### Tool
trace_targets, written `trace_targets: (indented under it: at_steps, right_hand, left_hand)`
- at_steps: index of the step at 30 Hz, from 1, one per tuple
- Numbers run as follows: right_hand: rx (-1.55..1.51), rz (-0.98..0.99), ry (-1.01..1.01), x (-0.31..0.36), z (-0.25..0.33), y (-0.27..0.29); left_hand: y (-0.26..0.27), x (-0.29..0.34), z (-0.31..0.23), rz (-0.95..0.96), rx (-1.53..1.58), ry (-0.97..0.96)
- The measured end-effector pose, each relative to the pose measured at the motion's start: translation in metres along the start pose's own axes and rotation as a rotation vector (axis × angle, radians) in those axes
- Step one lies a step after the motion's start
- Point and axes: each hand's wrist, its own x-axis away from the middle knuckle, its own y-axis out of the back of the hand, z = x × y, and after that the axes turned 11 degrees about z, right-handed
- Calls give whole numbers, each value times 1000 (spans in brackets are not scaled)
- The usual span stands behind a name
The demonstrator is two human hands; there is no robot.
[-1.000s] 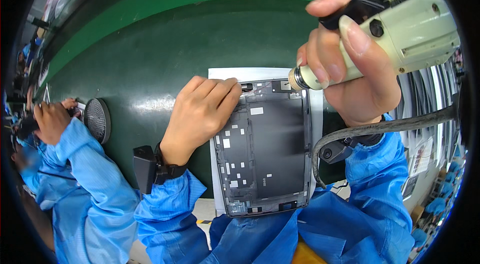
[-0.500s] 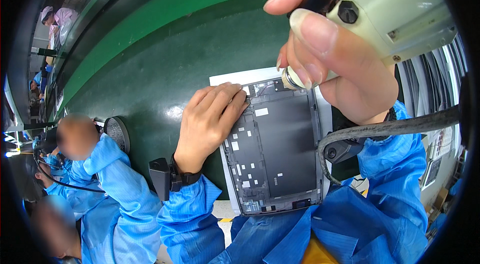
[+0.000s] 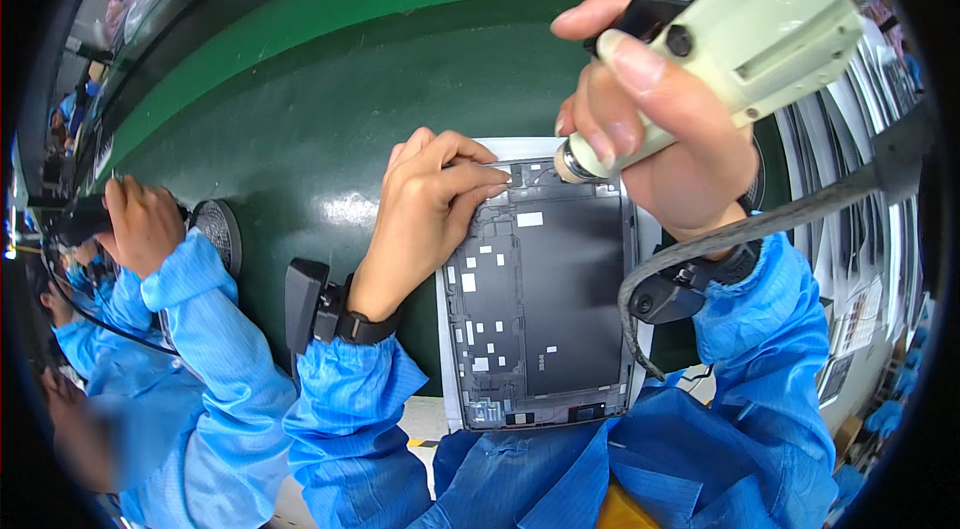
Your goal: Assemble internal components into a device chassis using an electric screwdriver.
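Head view: the panel [image 3: 575, 279] lies on a sheet [image 3: 530, 147] on the bench [image 3: 300, 129]. The right hand [image 3: 690, 164] has its fingers wrapped around the tool [image 3: 775, 39], tip at the panel's twelve o'clock. The left hand [image 3: 422, 212] sits at eleven o'clock, fingers narrow; cannot tell whether they hold anything.

On the bench [image 3: 300, 119], a paper [image 3: 520, 147] bears the panel [image 3: 575, 279]; from there, left hand [image 3: 425, 199] at 10 o'clock, power tool [image 3: 775, 39] at 1, stacked sheets [image 3: 850, 154] at 2.
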Motion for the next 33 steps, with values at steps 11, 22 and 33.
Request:
trace_targets:
  at_steps: [11, 22, 33]
  right_hand:
    - [68, 85, 18, -9, -29, -22]
    - [85, 78, 21, -8, -26, -25]
    - [-3, 61, 1, -9, -31, -26]
  left_hand:
    - [0, 7, 0, -75, 133, 26]
    - [1, 6, -2, -84, 86, -15]
    - [1, 8, -1, -79, 24, -27]
